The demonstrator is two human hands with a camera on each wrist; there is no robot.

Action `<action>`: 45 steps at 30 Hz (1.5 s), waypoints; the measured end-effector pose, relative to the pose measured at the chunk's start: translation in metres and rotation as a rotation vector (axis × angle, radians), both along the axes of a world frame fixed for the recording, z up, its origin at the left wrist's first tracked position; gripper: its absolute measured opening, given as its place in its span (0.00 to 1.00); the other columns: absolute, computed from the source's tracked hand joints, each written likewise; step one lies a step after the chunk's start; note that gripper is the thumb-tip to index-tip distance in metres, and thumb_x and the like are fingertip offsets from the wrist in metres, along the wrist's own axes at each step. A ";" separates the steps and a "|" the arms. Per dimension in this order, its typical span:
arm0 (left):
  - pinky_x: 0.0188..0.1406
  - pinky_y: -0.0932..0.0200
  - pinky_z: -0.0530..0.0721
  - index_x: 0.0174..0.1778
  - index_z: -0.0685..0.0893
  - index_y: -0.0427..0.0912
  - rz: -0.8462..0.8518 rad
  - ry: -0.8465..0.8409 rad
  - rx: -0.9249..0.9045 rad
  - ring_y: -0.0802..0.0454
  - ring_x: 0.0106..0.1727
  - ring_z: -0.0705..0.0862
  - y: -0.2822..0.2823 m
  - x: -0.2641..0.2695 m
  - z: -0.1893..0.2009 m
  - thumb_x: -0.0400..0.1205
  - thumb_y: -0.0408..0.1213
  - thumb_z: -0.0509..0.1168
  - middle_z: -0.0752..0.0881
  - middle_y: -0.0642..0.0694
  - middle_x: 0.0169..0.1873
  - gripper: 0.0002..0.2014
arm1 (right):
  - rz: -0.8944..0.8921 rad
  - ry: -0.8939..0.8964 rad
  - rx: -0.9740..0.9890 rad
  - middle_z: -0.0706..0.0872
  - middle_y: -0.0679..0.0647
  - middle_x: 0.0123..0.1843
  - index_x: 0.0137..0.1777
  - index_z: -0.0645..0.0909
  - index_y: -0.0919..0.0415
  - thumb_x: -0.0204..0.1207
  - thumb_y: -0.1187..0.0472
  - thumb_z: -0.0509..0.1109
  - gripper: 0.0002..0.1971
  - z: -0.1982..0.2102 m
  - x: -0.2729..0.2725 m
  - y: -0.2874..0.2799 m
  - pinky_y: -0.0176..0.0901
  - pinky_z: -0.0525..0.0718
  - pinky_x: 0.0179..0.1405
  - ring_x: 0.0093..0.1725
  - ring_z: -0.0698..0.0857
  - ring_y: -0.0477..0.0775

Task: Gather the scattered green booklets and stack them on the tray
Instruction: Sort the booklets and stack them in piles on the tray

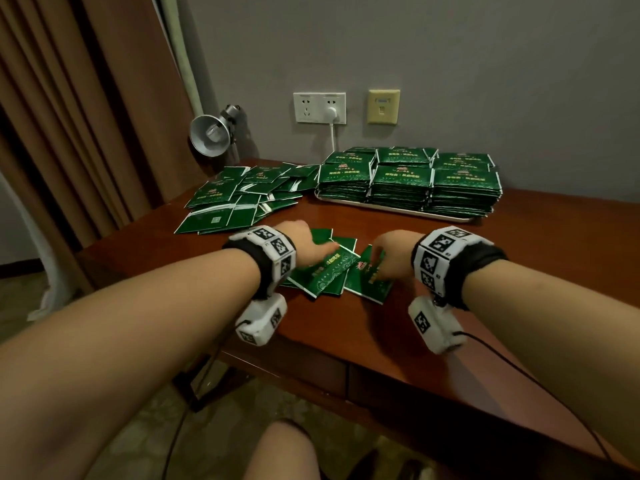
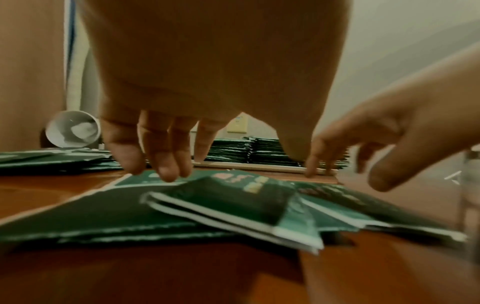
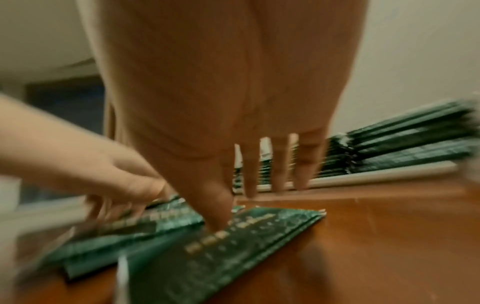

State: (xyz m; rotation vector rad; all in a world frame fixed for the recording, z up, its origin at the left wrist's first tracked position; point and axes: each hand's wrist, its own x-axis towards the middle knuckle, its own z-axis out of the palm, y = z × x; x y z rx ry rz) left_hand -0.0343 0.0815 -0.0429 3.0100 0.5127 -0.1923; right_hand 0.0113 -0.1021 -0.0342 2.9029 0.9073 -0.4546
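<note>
Several loose green booklets (image 1: 325,275) lie overlapped on the brown table (image 1: 485,271) near its front middle. My left hand (image 1: 311,247) reaches down onto their left side, and its straight fingertips (image 2: 166,170) touch a cover. My right hand (image 1: 391,258) presses on the rightmost booklet (image 3: 233,246) with a fingertip (image 3: 218,218); the other fingers point down, spread. Neither hand grips anything. At the back right a pale tray (image 1: 450,218) carries several tall stacks of green booklets (image 1: 408,181). A scattered pile of booklets (image 1: 242,195) covers the back left.
A metal desk lamp (image 1: 211,135) stands at the table's back left corner. Wall sockets (image 1: 319,107) with a white plug and cable sit behind the tray. Brown curtains (image 1: 69,116) hang at the left. The table's front edge (image 1: 346,362) is close below my wrists.
</note>
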 end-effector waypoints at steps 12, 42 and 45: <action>0.61 0.43 0.81 0.74 0.66 0.43 -0.019 0.193 0.042 0.38 0.66 0.77 -0.024 0.016 -0.017 0.65 0.61 0.77 0.72 0.39 0.69 0.46 | 0.181 -0.144 -0.231 0.78 0.49 0.66 0.76 0.66 0.46 0.72 0.42 0.69 0.32 -0.015 0.019 0.019 0.51 0.76 0.53 0.65 0.69 0.58; 0.64 0.43 0.77 0.70 0.69 0.49 -0.257 -0.199 0.160 0.44 0.63 0.78 0.014 0.098 0.058 0.63 0.48 0.81 0.79 0.47 0.61 0.41 | 0.010 -0.366 0.173 0.73 0.51 0.60 0.62 0.65 0.52 0.64 0.38 0.76 0.34 0.024 0.088 -0.028 0.56 0.74 0.62 0.60 0.74 0.56; 0.65 0.41 0.74 0.72 0.67 0.49 -0.277 -0.177 0.220 0.42 0.66 0.76 0.019 0.135 0.058 0.64 0.49 0.81 0.78 0.45 0.64 0.43 | -0.012 -0.369 0.169 0.75 0.51 0.60 0.60 0.64 0.51 0.63 0.37 0.76 0.34 0.038 0.124 -0.020 0.57 0.73 0.61 0.60 0.74 0.58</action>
